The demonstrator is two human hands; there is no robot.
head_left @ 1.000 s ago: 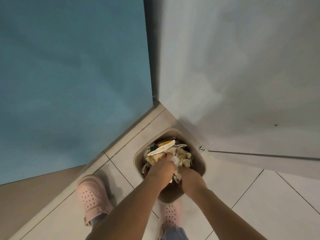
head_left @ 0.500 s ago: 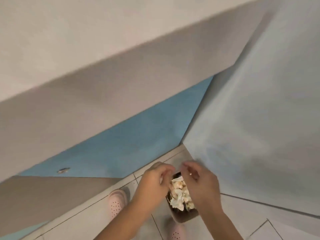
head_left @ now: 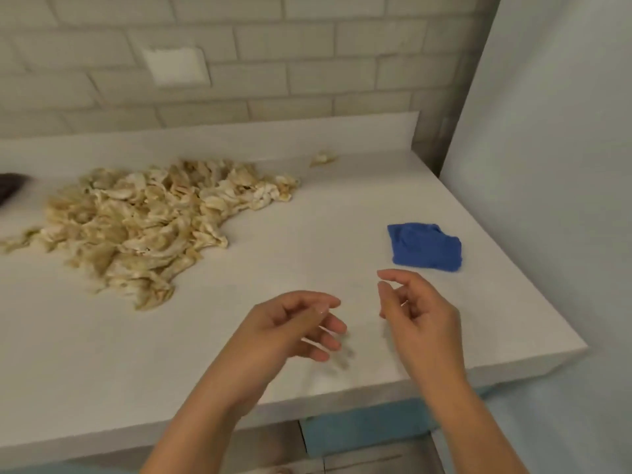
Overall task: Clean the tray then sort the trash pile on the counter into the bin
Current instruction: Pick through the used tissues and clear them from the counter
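Faced a broad white stone surface (head_left: 307, 234) set against a pale brick wall. Found the wide, loose trash pile of pale beige peelings (head_left: 143, 227) heaped on its left half, long axis running from the near left toward the far right, well apart from both hands. Held the left hand (head_left: 290, 326) and the right hand (head_left: 417, 313) over the near edge, side by side, fingers loosely curled and apart, clamped on nothing. Judged the left hand the nearer, with the pile lying ahead and to the left of its fingers. Noted a crumpled blue cloth (head_left: 425, 246) just beyond the right hand. Spotted one stray beige scrap (head_left: 323, 158) by the back ledge, apart from the pile. Saw no bin or tray.
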